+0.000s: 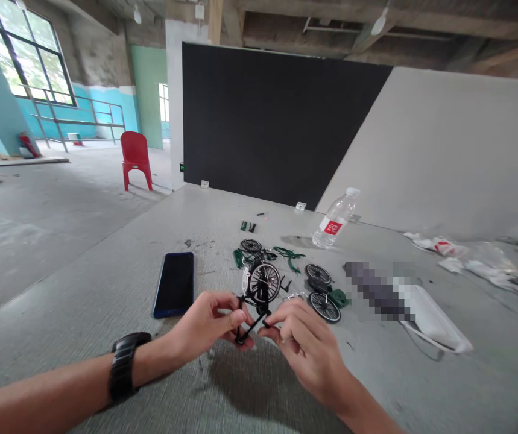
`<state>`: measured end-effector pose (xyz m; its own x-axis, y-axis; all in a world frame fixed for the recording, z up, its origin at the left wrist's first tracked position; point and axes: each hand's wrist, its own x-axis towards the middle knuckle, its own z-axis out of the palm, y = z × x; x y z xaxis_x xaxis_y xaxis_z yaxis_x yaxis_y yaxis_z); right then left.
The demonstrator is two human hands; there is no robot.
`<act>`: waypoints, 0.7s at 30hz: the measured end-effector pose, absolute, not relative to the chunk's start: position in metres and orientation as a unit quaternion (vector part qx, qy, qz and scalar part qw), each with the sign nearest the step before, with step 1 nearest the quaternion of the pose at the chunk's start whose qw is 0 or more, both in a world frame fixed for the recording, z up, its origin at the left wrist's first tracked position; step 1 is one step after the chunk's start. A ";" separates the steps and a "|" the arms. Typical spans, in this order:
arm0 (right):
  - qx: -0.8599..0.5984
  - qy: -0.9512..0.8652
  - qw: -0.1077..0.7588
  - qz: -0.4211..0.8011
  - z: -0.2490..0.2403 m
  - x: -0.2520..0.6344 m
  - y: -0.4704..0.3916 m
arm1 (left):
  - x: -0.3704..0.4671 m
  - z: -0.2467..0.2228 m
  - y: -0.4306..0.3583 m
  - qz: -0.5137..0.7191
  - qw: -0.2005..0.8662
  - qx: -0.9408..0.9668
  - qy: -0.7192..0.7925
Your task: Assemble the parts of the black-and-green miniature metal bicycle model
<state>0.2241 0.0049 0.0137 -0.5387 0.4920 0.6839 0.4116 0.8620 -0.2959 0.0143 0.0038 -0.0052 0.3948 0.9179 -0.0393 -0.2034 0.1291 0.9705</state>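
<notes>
A black miniature bicycle frame [259, 310] with a spoked wheel [265, 282] is held up between my two hands. My left hand [211, 319], with a black watch on its wrist, pinches the frame's left side. My right hand [306, 343] is closed at the frame's right end, its thumb and index finger on a small black part. Beyond them on the grey surface lie a small wheel [251, 245], green parts [289, 254] and black bits. To the right are two more wheels, one farther [318, 275] and one nearer [324, 307], beside a green piece [339, 297].
A dark phone [174, 284] lies left of the parts. A clear bottle [336, 218] stands behind them at the right. Farther right are a white tray [439, 319] and plastic litter [480, 262]. A black and grey panel [277, 120] stands behind; a red chair [135, 158] is far left.
</notes>
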 end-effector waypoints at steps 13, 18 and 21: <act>-0.349 -0.807 0.472 0.068 0.015 0.223 0.010 | 0.015 -0.002 -0.001 0.415 0.657 0.537 0.330; -0.373 -0.772 0.510 0.072 0.015 0.221 0.006 | 0.014 -0.002 -0.004 0.439 0.632 0.568 0.294; -0.389 -0.751 0.525 0.097 0.014 0.218 0.004 | 0.013 -0.004 -0.005 0.447 0.576 0.613 0.303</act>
